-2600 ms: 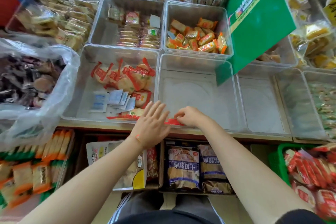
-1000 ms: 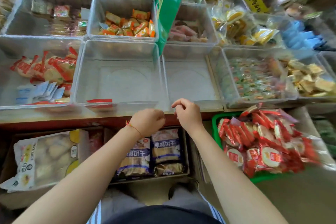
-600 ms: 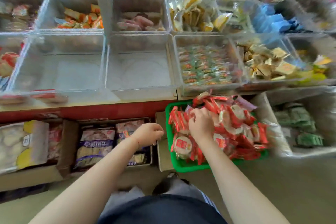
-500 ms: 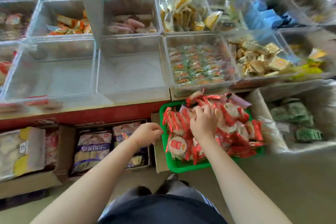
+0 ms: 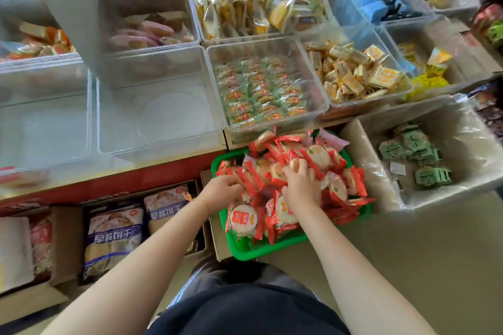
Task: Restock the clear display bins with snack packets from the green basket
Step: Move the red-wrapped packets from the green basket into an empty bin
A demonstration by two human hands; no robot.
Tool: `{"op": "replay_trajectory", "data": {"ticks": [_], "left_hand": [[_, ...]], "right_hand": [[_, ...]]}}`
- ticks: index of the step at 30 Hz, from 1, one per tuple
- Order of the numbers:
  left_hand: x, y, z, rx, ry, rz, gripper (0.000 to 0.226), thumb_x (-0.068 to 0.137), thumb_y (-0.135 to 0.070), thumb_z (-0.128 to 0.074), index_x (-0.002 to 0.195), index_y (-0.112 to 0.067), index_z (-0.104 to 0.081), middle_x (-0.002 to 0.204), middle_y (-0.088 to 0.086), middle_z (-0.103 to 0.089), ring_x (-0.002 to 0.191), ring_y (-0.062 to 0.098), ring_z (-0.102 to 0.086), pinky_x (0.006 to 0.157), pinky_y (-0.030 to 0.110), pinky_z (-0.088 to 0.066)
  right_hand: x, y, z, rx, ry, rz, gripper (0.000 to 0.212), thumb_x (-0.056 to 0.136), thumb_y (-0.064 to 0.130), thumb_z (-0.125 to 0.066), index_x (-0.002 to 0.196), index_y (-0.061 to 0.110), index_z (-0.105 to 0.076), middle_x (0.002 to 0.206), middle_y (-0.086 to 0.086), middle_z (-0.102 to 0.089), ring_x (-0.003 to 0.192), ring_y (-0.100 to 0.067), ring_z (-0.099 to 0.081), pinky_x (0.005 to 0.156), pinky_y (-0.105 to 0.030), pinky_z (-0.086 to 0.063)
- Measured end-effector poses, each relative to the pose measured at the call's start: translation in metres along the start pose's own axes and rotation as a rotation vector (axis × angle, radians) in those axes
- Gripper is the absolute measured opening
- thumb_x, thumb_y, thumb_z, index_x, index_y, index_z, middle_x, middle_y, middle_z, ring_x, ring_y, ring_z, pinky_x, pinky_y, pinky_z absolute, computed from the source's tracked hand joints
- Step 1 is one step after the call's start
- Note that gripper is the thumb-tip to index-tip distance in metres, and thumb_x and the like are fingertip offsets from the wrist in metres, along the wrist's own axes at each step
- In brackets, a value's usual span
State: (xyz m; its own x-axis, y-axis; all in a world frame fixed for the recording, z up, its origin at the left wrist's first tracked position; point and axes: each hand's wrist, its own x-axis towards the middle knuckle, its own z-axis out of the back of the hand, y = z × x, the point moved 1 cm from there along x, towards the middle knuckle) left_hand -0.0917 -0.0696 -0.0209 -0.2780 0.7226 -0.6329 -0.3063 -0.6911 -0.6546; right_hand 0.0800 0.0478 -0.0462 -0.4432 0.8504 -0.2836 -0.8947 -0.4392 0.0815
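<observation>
Reaching into green basket (image 5: 268, 249), both hands seen buried in heap of red snack packets (image 5: 275, 171). Right hand (image 5: 302, 187) laid on top of heap, fingers (image 5: 295, 167) curled around packets. Left hand (image 5: 221, 189) at basket's left edge, fingers clenched on packet ends. Basket set low, just below front of desk (image 5: 163, 171), packets piled above rim. Two clear display bins (image 5: 160, 117) directly above left hand seen bare; neighbouring bin (image 5: 313, 81) filled with green-wrapped snacks

Both hands in green basket (image 5: 268, 249) (red snack packets (image 5: 243, 219)), empty clear bin (image 5: 160, 117) above
</observation>
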Motion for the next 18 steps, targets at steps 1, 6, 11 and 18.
{"op": "replay_trajectory", "data": {"ticks": [1,6,11,18], "left_hand": [[0.004,-0.003,0.001,-0.002,0.007,-0.007,0.025,0.093,-0.017,-0.047,0.098,-0.018,-0.071,0.092,0.0,-0.071,0.086,0.022,-0.068,0.083,0.039,-0.056],[0.019,-0.016,0.009,-0.075,0.006,-0.033,0.025,0.096,-0.014,-0.046,0.1,-0.014,-0.07,0.086,-0.002,-0.071,0.072,0.009,-0.068,0.071,0.029,-0.056],[0.026,-0.019,0.019,-0.332,0.007,0.004,0.022,0.096,-0.017,-0.05,0.104,-0.01,-0.069,0.095,0.009,-0.073,0.077,0.02,-0.07,0.078,0.038,-0.056],[0.028,-0.018,0.037,-0.905,0.216,-0.032,0.047,0.085,-0.033,-0.07,0.123,-0.007,-0.062,0.111,0.013,-0.068,0.099,0.024,-0.064,0.097,0.044,-0.048]], "right_hand": [[0.002,0.0,0.004,0.004,-0.013,0.003,0.037,0.091,0.019,-0.061,0.127,0.025,-0.053,0.142,-0.009,-0.033,0.117,-0.029,-0.047,0.089,-0.037,-0.048],[0.008,0.007,0.032,0.009,-0.021,0.028,0.017,0.097,0.028,-0.054,0.11,0.018,-0.057,0.124,-0.007,-0.05,0.088,-0.022,-0.055,0.059,-0.028,-0.036],[0.011,0.018,0.066,0.236,-0.02,0.045,0.023,0.09,0.037,-0.063,0.08,0.02,-0.051,0.088,0.001,-0.057,0.071,-0.019,-0.053,0.051,-0.031,-0.037],[0.015,0.037,0.093,0.902,0.296,0.092,0.012,0.081,0.033,-0.073,0.091,0.026,-0.071,0.09,0.0,-0.071,0.087,-0.018,-0.067,0.072,-0.033,-0.053]]}}
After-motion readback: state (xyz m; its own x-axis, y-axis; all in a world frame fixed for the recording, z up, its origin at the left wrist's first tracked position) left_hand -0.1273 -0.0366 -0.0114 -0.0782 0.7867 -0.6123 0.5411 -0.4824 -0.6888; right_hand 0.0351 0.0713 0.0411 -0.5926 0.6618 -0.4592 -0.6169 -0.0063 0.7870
